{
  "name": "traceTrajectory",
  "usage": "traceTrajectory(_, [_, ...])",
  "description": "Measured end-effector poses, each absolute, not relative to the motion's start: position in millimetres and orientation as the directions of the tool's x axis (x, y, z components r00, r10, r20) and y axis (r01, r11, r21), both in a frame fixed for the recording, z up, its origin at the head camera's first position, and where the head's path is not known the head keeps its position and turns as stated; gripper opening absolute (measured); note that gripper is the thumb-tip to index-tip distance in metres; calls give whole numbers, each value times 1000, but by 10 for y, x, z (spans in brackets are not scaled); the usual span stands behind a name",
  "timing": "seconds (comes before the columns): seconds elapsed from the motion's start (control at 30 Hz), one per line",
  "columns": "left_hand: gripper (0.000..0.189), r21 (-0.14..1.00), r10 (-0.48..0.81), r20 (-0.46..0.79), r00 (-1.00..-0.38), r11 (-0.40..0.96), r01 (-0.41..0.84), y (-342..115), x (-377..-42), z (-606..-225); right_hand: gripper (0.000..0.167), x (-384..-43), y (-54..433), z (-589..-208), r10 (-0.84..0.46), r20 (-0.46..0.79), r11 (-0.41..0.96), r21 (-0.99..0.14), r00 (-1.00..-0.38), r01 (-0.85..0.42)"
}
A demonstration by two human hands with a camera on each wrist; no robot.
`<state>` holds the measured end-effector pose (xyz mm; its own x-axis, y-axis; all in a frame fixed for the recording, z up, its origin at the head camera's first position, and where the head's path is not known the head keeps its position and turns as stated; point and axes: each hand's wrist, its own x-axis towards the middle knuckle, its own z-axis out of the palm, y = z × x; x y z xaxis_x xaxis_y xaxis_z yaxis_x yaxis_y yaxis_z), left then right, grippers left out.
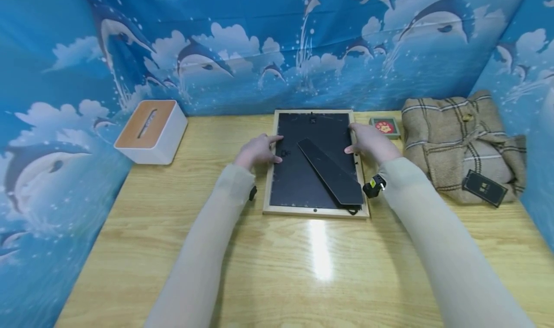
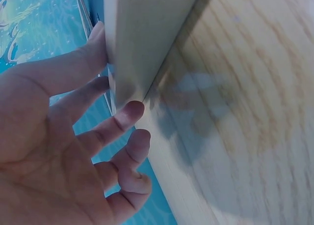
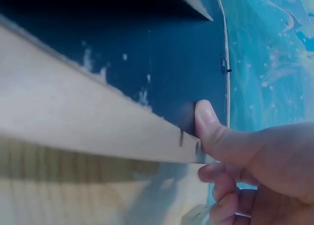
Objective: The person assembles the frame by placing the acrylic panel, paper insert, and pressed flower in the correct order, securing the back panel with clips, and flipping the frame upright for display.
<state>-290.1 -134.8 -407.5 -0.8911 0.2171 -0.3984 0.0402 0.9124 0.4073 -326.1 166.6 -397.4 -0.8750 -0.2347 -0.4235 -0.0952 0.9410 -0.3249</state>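
A picture frame with a pale wooden rim and a black back lies face down on the table. Its black easel stand slants across the back toward the near right corner. At the left rim, my left hand grips the edge, thumb on top; in the left wrist view the fingertips touch the rim's side near the tabletop. My right hand pinches the opposite rim. The right wrist view shows that thumb pressing on the black back, with the other fingers curled below the edge.
A white tissue box with a wooden lid stands at the far left. Behind the right hand sits a small green box with a paw print. A folded plaid blanket with a black tag lies at the right.
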Motion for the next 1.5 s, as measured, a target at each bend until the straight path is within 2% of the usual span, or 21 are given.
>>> traceTrajectory(0.33, [76, 394, 205, -408, -890, 919, 31, -1349, -2905, -4047, 80, -3278, 1561, -3923, -193, -451, 980, -133, -871, -148])
traceTrajectory(0.5, [76, 392, 197, -398, -896, 919, 27, -1337, -2896, -4046, 78, -3294, 1552, -3943, -190, -439, 982, -104, -878, -160])
traceTrajectory(0.6, [76, 393, 190, -393, -900, 919, 23, -1324, -2883, -4055, 79, -3273, 1593, -3975, -202, -434, 977, -145, -878, -154])
traceTrajectory(0.8, [77, 396, 186, -396, -899, 918, 16, -1310, -2864, -4085, 78, -3164, 1709, -4043, -253, -377, 944, -299, -891, -142])
traceTrajectory(1.03, [76, 449, 193, -402, -895, 894, -9, -1314, -2864, -4097, 76, -3075, 1807, -4119, -250, -316, 913, -391, -915, -115])
traceTrajectory(1.17, [75, 475, 199, -414, -888, 880, -25, -1321, -2858, -4098, 62, -2978, 1859, -4106, -311, -306, 887, -433, -900, -159])
traceTrajectory(1.3, [74, 484, 196, -418, -887, 874, -35, -1323, -2857, -4082, 40, -2815, 1925, -4068, -378, -225, 852, -465, -898, -242])
traceTrajectory(1.4, [74, 490, 193, -418, -887, 871, -42, -1321, -2857, -4080, 27, -2668, 1976, -4055, -384, -154, 831, -487, -911, -268])
traceTrajectory(1.5, [74, 497, 201, -419, -885, 867, -38, -1329, -2857, -4081, 22, -2530, 2001, -4055, -369, -122, 819, -512, -922, -260])
